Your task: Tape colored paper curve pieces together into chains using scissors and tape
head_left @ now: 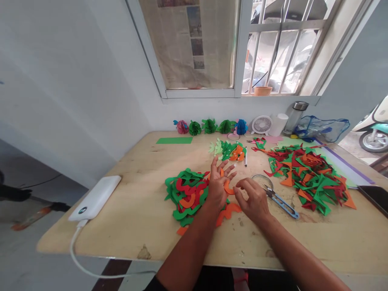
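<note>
My left hand (217, 184) is over the right edge of a pile of cut green, red and orange paper shapes (184, 194), its fingers spread and pointing away from me. A curved orange paper piece (228, 187) lies between my two hands. My right hand (252, 198) pinches the right end of that piece between thumb and forefinger. Just right of my right hand lie blue-handled thread snips (281, 203) and a clear round ring (263, 182). More orange wavy paper (228, 212) rests below my hands.
Paper scraps (315, 173) heap at the right, near a dark phone (374, 198). Folded paper figures (209, 126), a small fan (262, 125) and a glass bottle (295, 117) line the back. A white power bank (95, 198) with a cable sits left; a green strip (174, 140) lies behind.
</note>
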{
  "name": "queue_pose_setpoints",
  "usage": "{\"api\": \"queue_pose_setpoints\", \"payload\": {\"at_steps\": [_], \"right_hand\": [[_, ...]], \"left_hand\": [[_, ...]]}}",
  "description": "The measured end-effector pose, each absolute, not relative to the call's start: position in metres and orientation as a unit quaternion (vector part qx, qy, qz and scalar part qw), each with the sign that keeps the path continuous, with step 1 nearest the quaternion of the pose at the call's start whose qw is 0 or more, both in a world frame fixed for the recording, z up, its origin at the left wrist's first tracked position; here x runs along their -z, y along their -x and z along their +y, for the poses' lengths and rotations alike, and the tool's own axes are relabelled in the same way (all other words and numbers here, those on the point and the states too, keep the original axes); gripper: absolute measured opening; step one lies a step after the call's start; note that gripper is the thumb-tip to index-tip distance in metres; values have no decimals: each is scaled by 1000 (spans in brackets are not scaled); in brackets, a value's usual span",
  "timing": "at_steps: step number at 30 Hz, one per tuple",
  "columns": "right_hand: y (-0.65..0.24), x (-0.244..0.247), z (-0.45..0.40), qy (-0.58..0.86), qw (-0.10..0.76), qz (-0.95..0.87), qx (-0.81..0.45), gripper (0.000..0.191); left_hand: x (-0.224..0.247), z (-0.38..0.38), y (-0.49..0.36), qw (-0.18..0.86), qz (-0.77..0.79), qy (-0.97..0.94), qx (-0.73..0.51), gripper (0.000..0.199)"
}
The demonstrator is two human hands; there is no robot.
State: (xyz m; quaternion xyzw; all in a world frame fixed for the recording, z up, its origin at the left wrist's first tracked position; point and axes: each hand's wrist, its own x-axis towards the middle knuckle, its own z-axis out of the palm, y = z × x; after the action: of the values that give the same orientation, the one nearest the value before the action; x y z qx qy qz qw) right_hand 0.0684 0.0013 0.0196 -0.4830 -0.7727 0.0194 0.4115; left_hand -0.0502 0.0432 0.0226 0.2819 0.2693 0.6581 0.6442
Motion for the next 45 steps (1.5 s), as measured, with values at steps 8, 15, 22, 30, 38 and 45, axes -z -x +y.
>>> {"api": "queue_pose_setpoints", "payload": {"at_steps": [8, 15, 22, 30, 38, 45], "right_hand": [[-86, -21, 17, 575, 519, -610, -169, 20], [-89, -19, 20, 572, 529, -568, -265, 23], [-89, -21, 20, 569, 536, -551, -291, 22], [-89, -20, 20, 556, 547, -543, -312, 23], [-90, -18, 22, 548, 552, -528, -342, 22], [-83, -26, 13, 479, 550, -590, -347, 18]], "left_hand": [[-29, 36, 48, 675, 251, -307, -622, 81], [-28, 33, 41, 662, 259, -352, -609, 77], [-27, 31, 40, 656, 257, -367, -607, 75], [-28, 29, 39, 650, 267, -374, -605, 72], [-27, 29, 38, 649, 263, -382, -603, 71], [-25, 34, 39, 649, 257, -372, -612, 68]]}}
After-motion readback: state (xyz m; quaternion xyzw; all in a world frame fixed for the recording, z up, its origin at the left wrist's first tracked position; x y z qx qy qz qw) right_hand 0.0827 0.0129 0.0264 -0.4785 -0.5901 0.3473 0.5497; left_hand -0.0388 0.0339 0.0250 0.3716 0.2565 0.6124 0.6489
